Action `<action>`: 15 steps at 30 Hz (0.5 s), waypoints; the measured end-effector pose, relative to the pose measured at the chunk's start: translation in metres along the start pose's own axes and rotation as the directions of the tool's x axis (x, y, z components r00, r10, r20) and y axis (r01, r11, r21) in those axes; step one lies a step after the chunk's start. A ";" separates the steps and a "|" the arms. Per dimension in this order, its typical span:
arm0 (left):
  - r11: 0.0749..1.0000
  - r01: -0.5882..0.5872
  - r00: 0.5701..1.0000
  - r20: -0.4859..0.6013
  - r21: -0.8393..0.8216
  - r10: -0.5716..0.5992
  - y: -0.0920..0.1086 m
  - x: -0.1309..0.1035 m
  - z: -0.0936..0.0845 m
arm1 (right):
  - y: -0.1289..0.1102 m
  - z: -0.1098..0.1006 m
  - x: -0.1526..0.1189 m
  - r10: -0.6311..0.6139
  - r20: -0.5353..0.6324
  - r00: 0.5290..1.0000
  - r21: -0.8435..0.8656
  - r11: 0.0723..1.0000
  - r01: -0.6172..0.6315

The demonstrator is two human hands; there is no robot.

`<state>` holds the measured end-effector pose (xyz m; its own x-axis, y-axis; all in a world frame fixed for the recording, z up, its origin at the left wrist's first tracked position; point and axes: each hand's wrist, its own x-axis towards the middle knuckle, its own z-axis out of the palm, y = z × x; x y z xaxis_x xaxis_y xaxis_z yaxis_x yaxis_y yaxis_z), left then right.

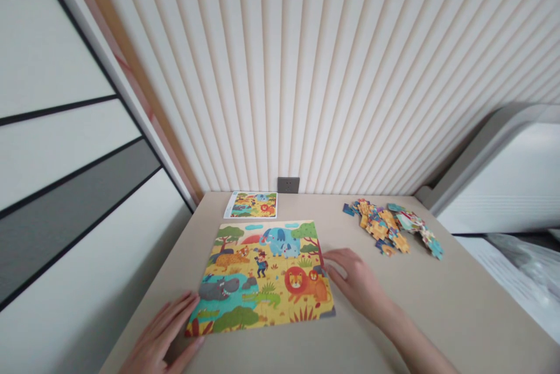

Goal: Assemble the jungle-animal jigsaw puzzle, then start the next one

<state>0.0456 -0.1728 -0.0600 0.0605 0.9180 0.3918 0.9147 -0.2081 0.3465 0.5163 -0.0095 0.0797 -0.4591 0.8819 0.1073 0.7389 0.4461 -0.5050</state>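
Observation:
A jigsaw puzzle (275, 275) with its pieces joined lies flat on the table (280, 356), showing a lion, elephants, a hippo, a crocodile and a figure in blue. My left hand (164, 333) rests at the puzzle's lower left corner, its fingers stretched along the left edge and the thumb by the bottom edge. At the right edge, my right hand (354, 280) touches the puzzle with its fingertips; the index finger and thumb are extended with a gap between them. Neither hand grips a loose piece that I can see.
A small reference card (255, 205) with the same picture lies behind the puzzle. Loose jigsaw pieces (380, 225) are heaped at the back right. A ribbed wall (297, 70) with a dark socket (289, 185) borders the table; clear plastic wrap (529, 263) lies beyond its right edge.

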 end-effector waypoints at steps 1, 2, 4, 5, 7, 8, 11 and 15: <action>1.000 0.004 1.000 -0.018 0.013 -0.004 0.003 0.001 0.001 | -0.001 -0.003 0.023 0.048 0.055 0.997 0.022 0.999 -0.050; 1.000 0.011 0.999 -0.034 0.029 -0.010 0.006 0.003 0.002 | -0.002 -0.003 0.047 0.071 0.077 0.995 0.024 0.997 -0.073; 0.998 0.024 0.998 -0.060 0.061 -0.020 0.013 0.006 0.006 | -0.004 0.004 0.093 0.094 0.108 0.990 0.019 0.995 -0.096; 0.997 0.027 0.997 -0.075 0.074 -0.022 0.016 0.007 0.008 | -0.005 0.010 0.115 0.114 0.122 0.986 0.010 0.993 -0.116; 0.995 0.031 0.994 -0.105 0.096 -0.021 0.022 0.009 0.011 | -0.010 0.027 0.153 0.158 0.158 0.975 -0.004 0.987 -0.159; 0.994 0.033 0.993 -0.119 0.104 -0.020 0.024 0.009 0.013 | -0.013 0.037 0.170 0.181 0.183 0.966 -0.007 0.983 -0.183; 0.991 0.045 0.990 -0.138 0.125 -0.027 0.030 0.009 0.015 | -0.023 0.062 0.209 0.271 0.229 0.935 -0.012 0.961 -0.276; 0.989 0.033 0.991 -0.135 0.144 -0.013 0.036 0.008 0.014 | -0.026 0.078 0.246 0.387 0.235 0.891 -0.010 0.918 -0.396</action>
<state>0.0850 -0.1683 -0.0566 -0.0058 0.8669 0.4984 0.9642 -0.1273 0.2328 0.3455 0.1835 0.0524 -0.2393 0.9229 -0.3016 0.8650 0.0615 -0.4979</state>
